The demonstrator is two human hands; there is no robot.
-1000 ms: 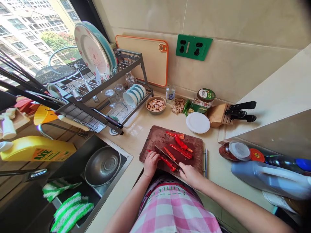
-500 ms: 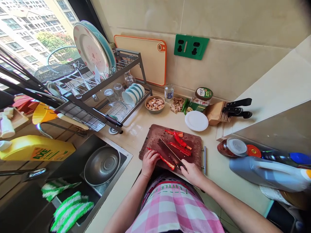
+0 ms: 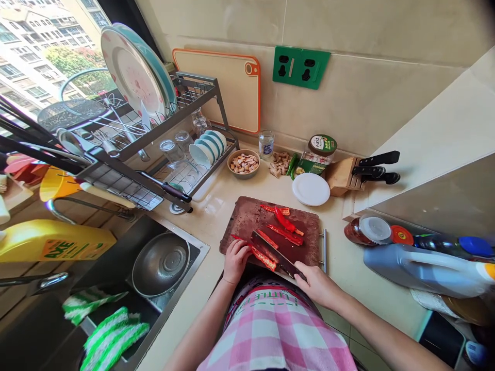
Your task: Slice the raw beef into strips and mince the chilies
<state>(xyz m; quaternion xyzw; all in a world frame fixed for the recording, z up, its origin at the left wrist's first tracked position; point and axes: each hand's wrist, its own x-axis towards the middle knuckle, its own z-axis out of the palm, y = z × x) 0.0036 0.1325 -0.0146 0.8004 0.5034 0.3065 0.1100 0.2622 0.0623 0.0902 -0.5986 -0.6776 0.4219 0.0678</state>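
On the brown cutting board my left hand is closed, its fingertips pinching the left part of a split red chili. Seeds and pale flesh show along the cut side. My right hand grips the handle of a dark-bladed kitchen knife. The blade slants across the board just beyond the held chili; whether it touches the chili I cannot tell. A thin chili strip lies along the blade's far side. Farther back rest several more red chili pieces.
Behind the board stand a bowl of garlic, ginger, green chilies, a white plate and a knife block. A dish rack and a sink with a pan are left; bottles and jars lie right.
The knife and my right hand have shifted a little right and toward me. A chili strip now shows on the blade's far side. My left hand keeps its pinch on the chili.
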